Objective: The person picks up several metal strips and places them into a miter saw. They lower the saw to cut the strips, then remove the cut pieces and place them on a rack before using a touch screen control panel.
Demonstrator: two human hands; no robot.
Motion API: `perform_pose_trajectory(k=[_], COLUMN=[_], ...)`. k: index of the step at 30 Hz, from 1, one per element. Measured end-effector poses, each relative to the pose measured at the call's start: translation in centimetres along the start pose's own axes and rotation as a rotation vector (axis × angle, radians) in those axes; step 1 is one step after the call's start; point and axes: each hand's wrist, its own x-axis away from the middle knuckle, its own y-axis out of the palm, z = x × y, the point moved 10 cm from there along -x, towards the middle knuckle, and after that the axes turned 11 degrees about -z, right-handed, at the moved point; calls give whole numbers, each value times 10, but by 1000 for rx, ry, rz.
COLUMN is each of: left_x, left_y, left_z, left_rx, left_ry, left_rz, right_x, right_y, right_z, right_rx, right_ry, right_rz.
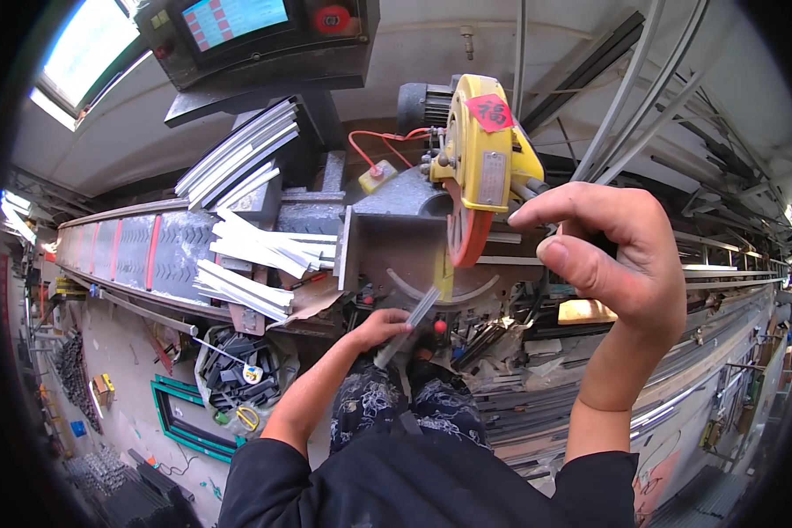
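Observation:
My left hand [384,327], low in front of the saw bench, is closed around a short bundle of silvery metal profile strips [422,310], tilted up toward the saw. My right hand [620,251] is raised at the right of the yellow cut-off saw [482,145]. Its forefinger and thumb are curved with a gap between their tips, and nothing shows between them; the other fingers are mostly hidden. Close beyond the forefinger sits the saw's dark handle [530,188]; I see no clear grip on it. An orange-red guard [472,236] hangs below the saw's head.
Cut white strips [260,242] lie in piles on the bench left of the saw, with more profiles [242,150] stacked behind. A control box with a screen [235,19] stands at the upper left. Long metal bars [581,378] fill the right. A bag of dark offcuts [238,370] sits lower left.

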Motion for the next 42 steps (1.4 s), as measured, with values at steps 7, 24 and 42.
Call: perform_pose_trajectory(k=[7, 24, 42], left_x=[70, 157, 318], left_y=[34, -41, -107], left_z=[42, 89, 63], left_rx=[381, 419, 657], left_ry=[108, 428, 858], left_rz=[-19, 173, 560], right_x=[3, 50, -132], right_y=[-1, 61, 448], right_z=[1, -55, 44], right_rx=[-124, 974, -155], right_ry=[-5, -100, 32], right_rz=[88, 1216, -379])
